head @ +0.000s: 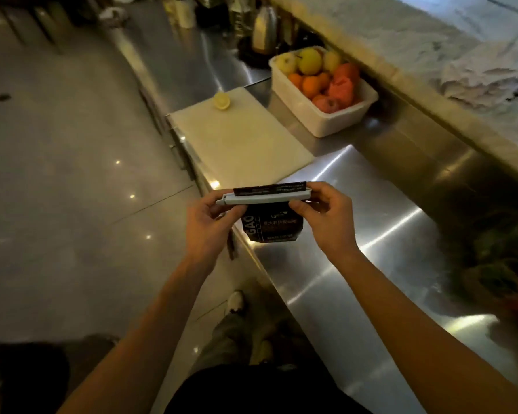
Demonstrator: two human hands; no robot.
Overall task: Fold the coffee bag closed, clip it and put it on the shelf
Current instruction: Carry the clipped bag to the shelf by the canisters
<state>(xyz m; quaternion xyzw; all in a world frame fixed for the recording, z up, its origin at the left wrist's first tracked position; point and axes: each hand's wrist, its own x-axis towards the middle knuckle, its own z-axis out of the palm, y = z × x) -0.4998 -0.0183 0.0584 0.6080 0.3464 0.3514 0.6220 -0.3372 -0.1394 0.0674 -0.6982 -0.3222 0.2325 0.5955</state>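
A small dark coffee bag (271, 227) with pale lettering is held upright in the air over the front edge of the steel counter (356, 234). A long pale grey clip (263, 198) lies across the bag's folded top, and a dark strip of the bag sticks up above it. My left hand (208, 222) pinches the clip's left end. My right hand (323, 215) pinches its right end together with the bag's top corner.
A white cutting board (240, 138) with half a lemon (221, 101) lies further along the counter. Behind it stands a white tub (338, 121) of fruit, then a kettle (265, 28). A raised marble ledge (401, 46) with a crumpled cloth (485, 82) runs along the right. Greenery (503, 258) sits at right.
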